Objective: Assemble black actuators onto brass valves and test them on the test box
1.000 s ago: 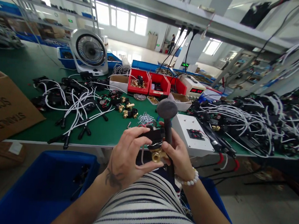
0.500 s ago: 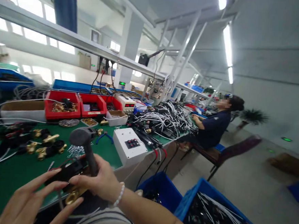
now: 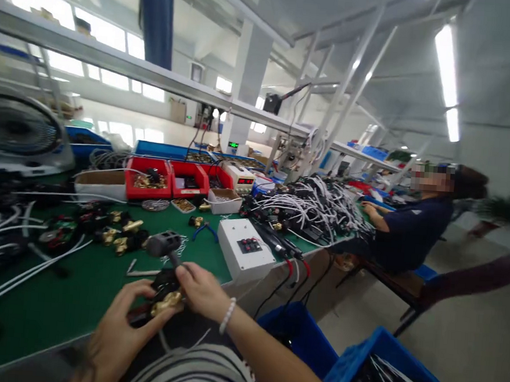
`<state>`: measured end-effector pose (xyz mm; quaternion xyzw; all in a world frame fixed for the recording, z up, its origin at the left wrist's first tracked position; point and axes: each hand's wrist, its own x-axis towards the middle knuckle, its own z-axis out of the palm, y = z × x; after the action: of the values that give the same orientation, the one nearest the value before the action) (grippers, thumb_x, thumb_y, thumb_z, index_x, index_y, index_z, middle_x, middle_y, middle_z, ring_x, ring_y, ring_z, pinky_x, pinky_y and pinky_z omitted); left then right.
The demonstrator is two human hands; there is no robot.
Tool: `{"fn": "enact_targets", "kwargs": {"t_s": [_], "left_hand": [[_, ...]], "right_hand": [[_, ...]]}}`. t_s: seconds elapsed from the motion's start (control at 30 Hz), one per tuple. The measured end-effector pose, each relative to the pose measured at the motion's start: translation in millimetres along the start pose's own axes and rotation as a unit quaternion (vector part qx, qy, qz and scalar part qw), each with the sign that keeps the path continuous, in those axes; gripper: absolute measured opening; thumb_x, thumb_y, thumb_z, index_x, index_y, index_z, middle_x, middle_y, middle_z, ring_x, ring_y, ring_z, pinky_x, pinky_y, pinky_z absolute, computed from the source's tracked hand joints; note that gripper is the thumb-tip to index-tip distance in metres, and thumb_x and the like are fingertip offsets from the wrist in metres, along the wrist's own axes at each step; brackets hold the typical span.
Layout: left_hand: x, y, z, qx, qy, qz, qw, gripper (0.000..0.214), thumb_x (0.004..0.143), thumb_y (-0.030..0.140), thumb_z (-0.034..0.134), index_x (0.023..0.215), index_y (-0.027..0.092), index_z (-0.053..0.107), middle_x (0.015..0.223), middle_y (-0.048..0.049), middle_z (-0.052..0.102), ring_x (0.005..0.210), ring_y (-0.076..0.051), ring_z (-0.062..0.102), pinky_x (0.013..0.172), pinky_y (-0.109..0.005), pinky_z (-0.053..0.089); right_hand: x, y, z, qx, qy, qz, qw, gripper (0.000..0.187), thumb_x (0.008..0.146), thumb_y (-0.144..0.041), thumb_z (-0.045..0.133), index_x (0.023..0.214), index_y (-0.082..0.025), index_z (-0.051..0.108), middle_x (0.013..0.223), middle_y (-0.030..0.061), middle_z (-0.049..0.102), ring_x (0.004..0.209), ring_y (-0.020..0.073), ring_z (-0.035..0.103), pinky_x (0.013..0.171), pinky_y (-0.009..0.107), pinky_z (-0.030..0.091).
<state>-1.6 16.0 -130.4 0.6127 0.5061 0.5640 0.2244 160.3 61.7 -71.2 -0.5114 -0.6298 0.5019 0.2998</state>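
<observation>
My left hand point(image 3: 121, 327) and my right hand point(image 3: 202, 292) together grip a small black and brass valve part point(image 3: 163, 298) just over the near edge of the green bench point(image 3: 78, 283). A black rubber mallet point(image 3: 164, 246) stands up between my hands, its head above them and its handle running down under my right hand's fingers. My left fingers curl round the part's left side. A white bead bracelet sits on my right wrist.
A white control box point(image 3: 244, 254) sits right of my hands. Red bins point(image 3: 168, 179), brass fittings point(image 3: 121, 237), white cables point(image 3: 315, 210) and a fan point(image 3: 18, 131) crowd the bench. A seated person point(image 3: 409, 228) works at the right. Blue crates point(image 3: 356, 367) stand on the floor.
The view swung right, away from the bench, then partly back left. My hands kept hold of the valve part and mallet, and my left fingers closed tighter on it.
</observation>
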Motion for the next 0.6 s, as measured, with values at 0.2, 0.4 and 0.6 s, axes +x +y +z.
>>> {"fn": "enact_targets", "kwargs": {"t_s": [0.2, 0.4, 0.6], "left_hand": [[15.9, 4.9, 11.3, 0.0, 0.074, -0.029, 0.997, 0.043, 0.068, 0.048, 0.075, 0.089, 0.015, 0.057, 0.116, -0.0126, 0.054, 0.115, -0.023, 0.055, 0.082, -0.033, 0.058], [16.4, -15.6, -2.0, 0.005, 0.095, -0.05, 0.994, 0.044, 0.07, 0.049, 0.073, 0.09, 0.014, 0.055, 0.117, -0.0141, 0.051, 0.112, -0.023, 0.054, 0.084, -0.036, 0.055], [15.6, -21.1, -3.1, -0.003, 0.09, -0.038, 0.995, 0.042, 0.067, 0.046, 0.075, 0.09, 0.015, 0.056, 0.116, -0.0124, 0.051, 0.113, -0.023, 0.053, 0.083, -0.034, 0.054]], "right_hand": [[6.8, -9.8, -35.6, 0.167, -0.082, 0.021, 0.982, 0.037, 0.074, -0.043, 0.067, 0.078, -0.014, 0.044, 0.054, -0.0065, 0.034, 0.043, 0.0046, 0.032, 0.044, 0.019, 0.028], [-39.1, -46.9, -54.4, 0.339, 0.009, -0.061, 0.939, 0.041, 0.082, -0.043, 0.069, 0.104, -0.017, 0.046, 0.084, -0.0003, 0.052, 0.048, -0.0013, 0.032, 0.05, 0.014, 0.034], [-52.8, -19.0, -32.5, 0.022, 0.212, -0.313, 0.925, 0.077, 0.1, -0.054, 0.039, 0.158, -0.021, 0.002, 0.075, 0.0021, 0.055, 0.061, 0.012, 0.052, 0.058, 0.025, 0.047]]}}
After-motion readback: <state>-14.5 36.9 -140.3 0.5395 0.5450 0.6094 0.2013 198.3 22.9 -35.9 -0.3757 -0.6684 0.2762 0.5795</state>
